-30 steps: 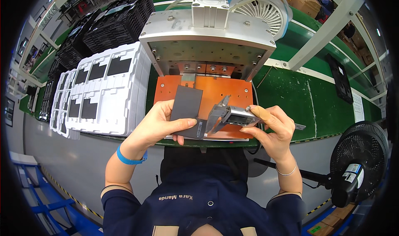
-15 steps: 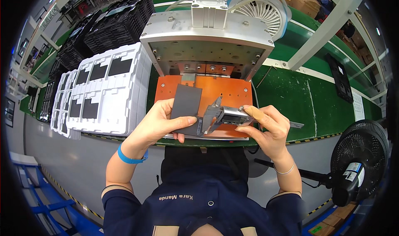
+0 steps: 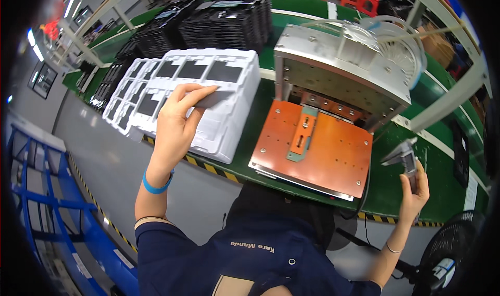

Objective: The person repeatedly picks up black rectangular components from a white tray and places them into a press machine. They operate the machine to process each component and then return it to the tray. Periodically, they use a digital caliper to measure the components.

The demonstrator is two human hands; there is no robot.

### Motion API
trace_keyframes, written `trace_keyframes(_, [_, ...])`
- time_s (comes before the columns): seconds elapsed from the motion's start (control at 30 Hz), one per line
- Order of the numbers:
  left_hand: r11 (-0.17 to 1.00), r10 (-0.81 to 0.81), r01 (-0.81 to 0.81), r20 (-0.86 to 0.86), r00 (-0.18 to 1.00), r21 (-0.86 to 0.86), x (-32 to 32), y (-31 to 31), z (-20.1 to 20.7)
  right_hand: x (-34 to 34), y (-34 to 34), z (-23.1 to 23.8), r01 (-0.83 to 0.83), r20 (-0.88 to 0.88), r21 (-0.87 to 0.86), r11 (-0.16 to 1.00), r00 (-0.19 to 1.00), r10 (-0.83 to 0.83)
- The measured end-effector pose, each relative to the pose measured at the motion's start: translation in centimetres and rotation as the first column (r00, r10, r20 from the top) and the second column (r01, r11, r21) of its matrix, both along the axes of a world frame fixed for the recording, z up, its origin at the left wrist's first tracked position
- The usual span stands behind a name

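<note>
Left hand (image 3: pixel 176 121): grip closed in a pinch, thumb and fingertips on a flat dark gray piece (image 3: pixel 216 99), which sits tilted over the near part of the white tray stack (image 3: pixel 216 137); whether piece and top tray touch cannot be told. Dark inserts (image 3: pixel 191 70) occupy several pockets of that tray. Right hand (image 3: pixel 416 189): grip closed on the lower body of a caliper (image 3: pixel 406 160), held above the green counter (image 3: pixel 388 189), right of the orange plate (image 3: pixel 338 155); display unreadable. A slotted strip (image 3: pixel 301 134) lies on the plate's left half. The metal press frame (image 3: pixel 338 56) stands behind the plate. Black tray stacks (image 3: pixel 229 25) stand beyond the white trays.
</note>
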State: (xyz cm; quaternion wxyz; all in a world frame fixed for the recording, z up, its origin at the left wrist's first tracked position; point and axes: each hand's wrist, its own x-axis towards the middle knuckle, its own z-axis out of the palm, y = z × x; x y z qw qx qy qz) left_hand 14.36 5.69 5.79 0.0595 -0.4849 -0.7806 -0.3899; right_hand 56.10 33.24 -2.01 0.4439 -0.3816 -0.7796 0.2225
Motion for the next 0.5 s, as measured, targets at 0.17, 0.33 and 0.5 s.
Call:
trace_keyframes(0.17, [0.961, 0.14, -0.194, -0.258, 0.956, -0.195, -1.2, -3.9, -5.6, 4.9, 7.1, -7.7, 0.249, 0.158, -0.134, 0.959, 0.961, -0.227])
trace_keyframes(0.33, [0.928, 0.118, -0.203, -0.271, 0.955, -0.313, 0.9, -5.2, -5.8, 7.5, 9.3, -11.7, 0.384, 0.383, 0.096, 0.918, 0.837, -0.39])
trace_keyframes(0.5, [0.9, 0.054, -0.124, -0.175, 0.983, -0.419, -0.1, -5.5, -6.2, 5.4, 8.5, -11.1, 0.356, 0.428, 0.21, 0.911, 0.804, -0.413])
